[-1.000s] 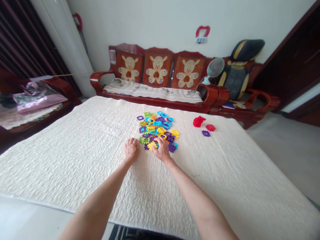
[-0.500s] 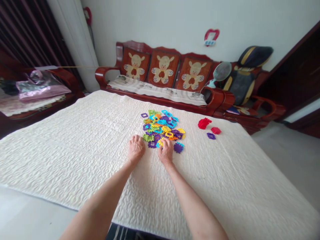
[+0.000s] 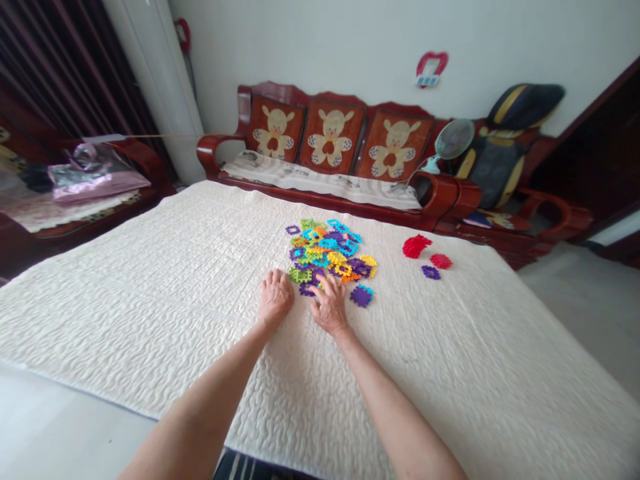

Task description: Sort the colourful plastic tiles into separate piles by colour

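Note:
A heap of small interlocking plastic pieces (image 3: 331, 249) in yellow, cyan, purple, green and orange lies on a cream quilted cloth (image 3: 150, 287). My left hand (image 3: 276, 297) rests on the cloth at the heap's near left edge, fingers curled under, beside a green piece (image 3: 297, 274). My right hand (image 3: 329, 305) sits at the near edge with its fingers bent down and pinched on a yellow piece. A purple piece (image 3: 361, 295) lies just right of it. Apart to the right lie red pieces (image 3: 417, 245) and one purple piece (image 3: 430, 272).
A dark red wooden bench (image 3: 435, 197) with bear cushions stands behind the cloth. A small fan (image 3: 453, 139) and a dark cushion sit at its right end. At the left, a chair holds a pink bag (image 3: 95, 179). Bare floor shows at the right.
The view has shifted slightly. My right hand has drawn back a little along the near edge of the heap, fingers still on the pieces. My left hand stays curled beside it.

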Available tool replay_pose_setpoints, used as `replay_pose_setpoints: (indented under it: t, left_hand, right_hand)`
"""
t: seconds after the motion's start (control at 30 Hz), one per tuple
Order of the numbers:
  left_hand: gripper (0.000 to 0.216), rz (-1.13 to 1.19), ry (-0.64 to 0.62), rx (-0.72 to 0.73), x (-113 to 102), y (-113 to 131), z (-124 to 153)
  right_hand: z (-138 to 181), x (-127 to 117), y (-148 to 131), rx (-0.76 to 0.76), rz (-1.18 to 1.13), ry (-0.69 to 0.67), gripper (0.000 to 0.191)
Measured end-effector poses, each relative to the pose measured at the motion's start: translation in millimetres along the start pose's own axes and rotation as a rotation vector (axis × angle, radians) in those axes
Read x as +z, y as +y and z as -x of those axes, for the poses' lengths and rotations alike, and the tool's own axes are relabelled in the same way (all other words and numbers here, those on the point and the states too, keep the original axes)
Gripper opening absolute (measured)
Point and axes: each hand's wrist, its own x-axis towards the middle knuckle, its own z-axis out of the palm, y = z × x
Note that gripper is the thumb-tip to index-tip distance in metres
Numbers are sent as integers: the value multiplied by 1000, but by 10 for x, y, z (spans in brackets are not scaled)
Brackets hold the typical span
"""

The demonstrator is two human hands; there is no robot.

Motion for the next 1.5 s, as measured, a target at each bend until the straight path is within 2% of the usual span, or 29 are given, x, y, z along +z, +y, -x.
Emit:
replay_pose_setpoints:
  t: [0.1, 0.37, 0.7, 0.97, 1.3, 1.4, 1.5]
  left_hand:
    - [30, 8, 2, 5, 6, 0, 0]
    - [30, 8, -8, -2, -24, 10, 2]
    - [29, -7, -13, -15, -44, 24, 3]
    - [28, 8, 2, -6, -41, 15, 5]
    - [29, 23, 5, 2, -10, -4, -2]
    - [29, 9, 5, 4, -8, -6, -4]
    - [30, 6, -5, 2, -12, -4, -5]
  right_hand:
    - [-6, -17, -23, 22, 8, -32, 29]
    - [7, 9, -8, 25, -39, -13, 20]
    - [15, 72, 60, 18, -60, 86, 20]
    - [6, 1, -38, 20, 29, -56, 48]
    - [8, -25, -58, 10, 31, -89, 39]
    - [14, -41, -38, -4, 24, -52, 39]
    - [20, -42, -19, 20, 2, 64, 34]
